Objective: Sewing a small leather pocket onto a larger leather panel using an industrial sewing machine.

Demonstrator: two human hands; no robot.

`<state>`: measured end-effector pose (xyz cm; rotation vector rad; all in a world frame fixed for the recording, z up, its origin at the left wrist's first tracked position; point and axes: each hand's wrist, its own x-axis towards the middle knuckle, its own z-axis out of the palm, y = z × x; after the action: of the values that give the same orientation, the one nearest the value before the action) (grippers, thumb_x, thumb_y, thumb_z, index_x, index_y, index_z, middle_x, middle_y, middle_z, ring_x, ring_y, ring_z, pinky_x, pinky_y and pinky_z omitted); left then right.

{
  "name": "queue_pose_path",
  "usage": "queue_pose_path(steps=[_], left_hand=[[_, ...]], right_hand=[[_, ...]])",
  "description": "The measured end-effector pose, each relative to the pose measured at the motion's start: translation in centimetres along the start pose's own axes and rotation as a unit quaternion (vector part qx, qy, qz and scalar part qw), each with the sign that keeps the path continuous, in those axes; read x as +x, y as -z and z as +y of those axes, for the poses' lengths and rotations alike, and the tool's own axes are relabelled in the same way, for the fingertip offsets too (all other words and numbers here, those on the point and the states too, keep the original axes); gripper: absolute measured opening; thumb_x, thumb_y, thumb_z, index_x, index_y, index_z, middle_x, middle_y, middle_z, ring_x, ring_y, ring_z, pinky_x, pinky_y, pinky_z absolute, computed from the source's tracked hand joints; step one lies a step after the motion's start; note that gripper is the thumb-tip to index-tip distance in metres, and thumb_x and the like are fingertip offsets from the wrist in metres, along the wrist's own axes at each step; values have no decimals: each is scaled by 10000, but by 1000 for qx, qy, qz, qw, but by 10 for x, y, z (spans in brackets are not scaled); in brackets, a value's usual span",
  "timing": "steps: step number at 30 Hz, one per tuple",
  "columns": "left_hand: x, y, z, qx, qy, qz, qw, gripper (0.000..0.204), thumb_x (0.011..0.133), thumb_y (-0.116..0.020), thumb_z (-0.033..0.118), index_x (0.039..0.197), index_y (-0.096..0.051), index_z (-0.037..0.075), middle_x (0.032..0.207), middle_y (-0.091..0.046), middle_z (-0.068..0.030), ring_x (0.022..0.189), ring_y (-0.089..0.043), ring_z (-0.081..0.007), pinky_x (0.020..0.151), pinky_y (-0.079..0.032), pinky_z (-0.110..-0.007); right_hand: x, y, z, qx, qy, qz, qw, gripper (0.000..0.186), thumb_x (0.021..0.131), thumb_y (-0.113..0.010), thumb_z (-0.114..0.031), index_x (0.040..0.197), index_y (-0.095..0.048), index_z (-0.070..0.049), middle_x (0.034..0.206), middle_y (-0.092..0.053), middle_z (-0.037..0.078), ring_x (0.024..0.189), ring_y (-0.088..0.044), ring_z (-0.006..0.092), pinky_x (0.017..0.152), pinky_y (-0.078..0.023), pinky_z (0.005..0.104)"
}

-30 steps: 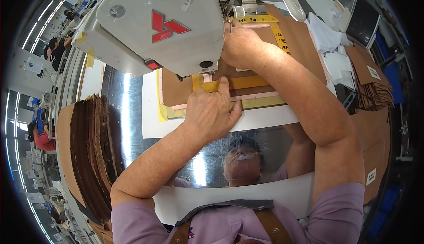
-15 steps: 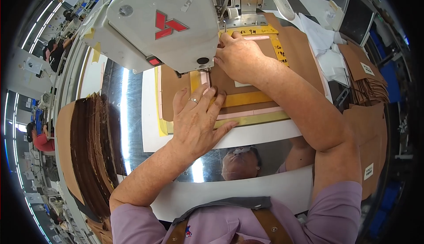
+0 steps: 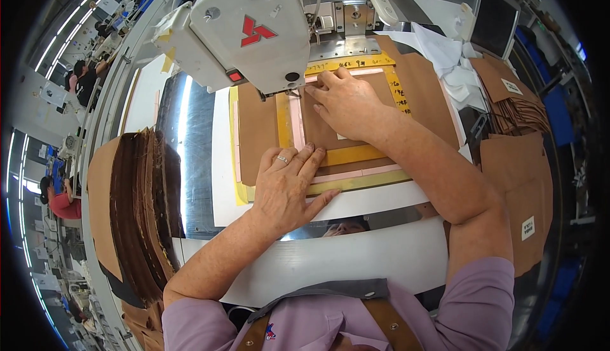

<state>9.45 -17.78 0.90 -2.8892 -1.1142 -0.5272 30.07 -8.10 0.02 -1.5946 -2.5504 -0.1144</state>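
Nearest the lower edge, lilac sleeves and a grey-and-brown apron strap lead up to two bare forearms that reach out over a white board (image 3: 356, 259) on the shiny metal table (image 3: 190, 160). To the left, just beside the left forearm, a thick stack of brown cut pieces (image 3: 136, 205) stands on edge.

Farther out, the left hand (image 3: 286, 186), with a ring on one finger, lies flat and open, palm down, fingers spread over the near edge of a yellow frame (image 3: 356, 155) with pink strips. It grips nothing; it only presses down. A brown leather panel (image 3: 257, 132) lies inside that frame, at the middle of the table, running under the machine's head.

Beyond it, the right hand (image 3: 346, 103) also rests open and flat on the brown panel, fingertips pointing left, close to the needle. It clasps nothing.

At the far side, a white sewing machine (image 3: 244, 30) overhangs the frame's far left corner. To the right lie white cloth (image 3: 448, 55), a dark screen (image 3: 494, 24) and more brown pieces with white labels (image 3: 515, 192).

Far left, other people work at benches.
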Motion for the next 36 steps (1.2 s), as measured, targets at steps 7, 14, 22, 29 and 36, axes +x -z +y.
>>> queue_pose_path(steps=[7,14,22,29,36], left_hand=[[-16,-1,12,-7,-3,9,1000,670,839,-773,450,1320,-611,12,1225,-686,-166,1139,-602,-333,1001,-415,-456],[-18,4,16,-13,-14,21,1000,577,848,-775,408,1253,-635,20,1130,-708,-146,1062,-620,-313,949,-449,-436],[-2,16,6,-69,35,-38,996,502,889,-753,351,1248,-631,21,1144,-700,-121,1072,-622,-292,961,-454,-439],[39,-13,-25,-67,40,0,997,553,940,-671,360,1329,-590,-25,1420,-563,-227,1271,-563,-357,1102,-415,-436],[49,-25,-42,1,-6,-3,1000,597,917,-613,370,1351,-567,-38,1433,-538,-216,1299,-542,-364,1140,-366,-471]], right_hand=[[-15,10,-17,-3,-4,-12,1000,446,1028,-514,-331,1401,-596,-101,1312,-570,106,1209,-535,288,957,-544,414],[-26,8,-25,15,-19,0,1000,494,1031,-507,-366,1454,-553,-114,1359,-538,105,1261,-501,289,1029,-494,458],[-34,3,-22,14,-34,1,999,514,1025,-524,-396,1459,-547,-121,1399,-537,101,1314,-486,282,1073,-463,453],[-56,7,-15,21,-44,19,999,538,1003,-569,-421,1441,-555,-110,1452,-532,87,1313,-491,282,1089,-429,470],[-52,7,-23,-6,-64,1,998,592,1022,-499,-464,1492,-511,-104,1490,-510,60,1342,-449,281,1082,-377,597]])
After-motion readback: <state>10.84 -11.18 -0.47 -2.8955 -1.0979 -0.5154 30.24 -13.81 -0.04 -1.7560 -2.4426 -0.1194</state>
